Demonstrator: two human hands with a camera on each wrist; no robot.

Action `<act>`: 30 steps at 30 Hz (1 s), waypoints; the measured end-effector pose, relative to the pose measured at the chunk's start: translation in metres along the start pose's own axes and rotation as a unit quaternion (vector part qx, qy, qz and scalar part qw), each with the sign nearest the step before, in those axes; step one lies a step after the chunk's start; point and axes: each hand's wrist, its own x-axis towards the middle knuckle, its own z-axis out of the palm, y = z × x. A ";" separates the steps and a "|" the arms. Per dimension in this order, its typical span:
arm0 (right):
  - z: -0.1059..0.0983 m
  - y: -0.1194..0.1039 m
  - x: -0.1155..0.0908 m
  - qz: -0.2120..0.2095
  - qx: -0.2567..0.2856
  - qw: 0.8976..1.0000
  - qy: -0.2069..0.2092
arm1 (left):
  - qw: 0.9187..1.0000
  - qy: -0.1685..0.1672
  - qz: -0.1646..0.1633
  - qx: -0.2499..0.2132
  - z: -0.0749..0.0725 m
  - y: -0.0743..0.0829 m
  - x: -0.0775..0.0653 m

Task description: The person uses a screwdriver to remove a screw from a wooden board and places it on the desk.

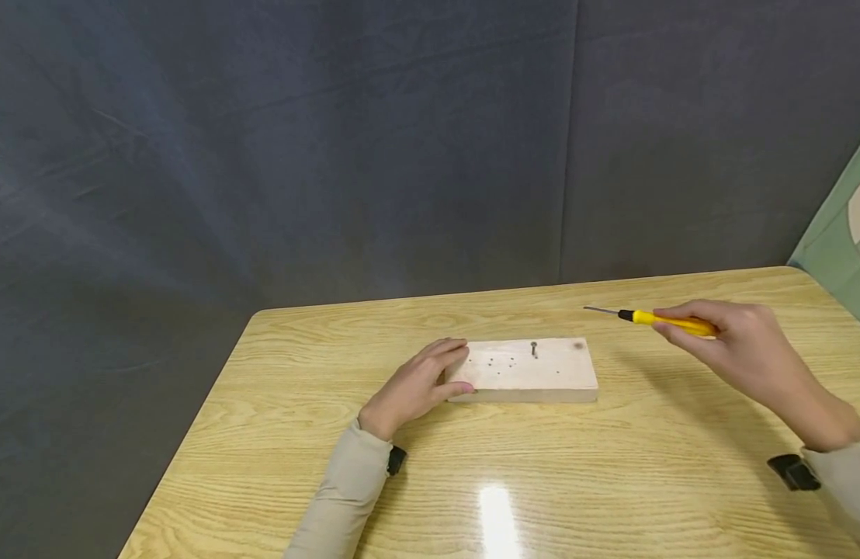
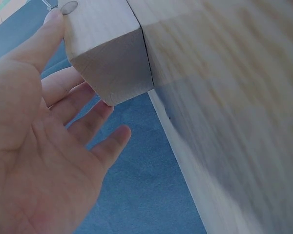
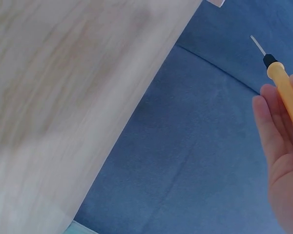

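Left hand [image 1: 416, 382] pinches block [image 1: 528, 377], lower centre; right hand [image 1: 744, 345] pinches screwdriver [image 1: 643, 317], frame right. Fastener [image 1: 534, 347] stands in block.

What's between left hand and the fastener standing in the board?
Head view: from left hand to fastener, just the board's top face with small dark spots.

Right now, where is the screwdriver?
In the head view, the screwdriver is on the right, held in the right hand, to the right of the wooden block.
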 end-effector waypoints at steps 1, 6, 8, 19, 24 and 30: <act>0.000 -0.001 0.001 -0.002 0.001 1.000 0.002 | 1.000 0.000 0.000 0.000 0.000 0.000 0.000; 0.002 -0.007 0.006 0.005 0.010 1.000 0.005 | 1.000 0.000 0.000 0.002 0.000 0.000 0.000; 0.003 -0.010 0.008 0.010 0.017 1.000 0.006 | 1.000 0.002 0.003 0.000 0.000 0.000 0.001; 0.009 -0.021 0.020 -0.021 0.050 0.998 0.032 | 1.000 0.002 0.008 -0.005 0.000 0.000 0.001; 0.012 -0.024 0.025 -0.036 0.066 0.996 0.053 | 1.000 0.001 0.007 -0.005 0.000 0.000 0.002; 0.015 -0.032 0.032 -0.045 0.082 0.993 0.066 | 1.000 0.001 0.007 -0.006 0.000 0.000 0.001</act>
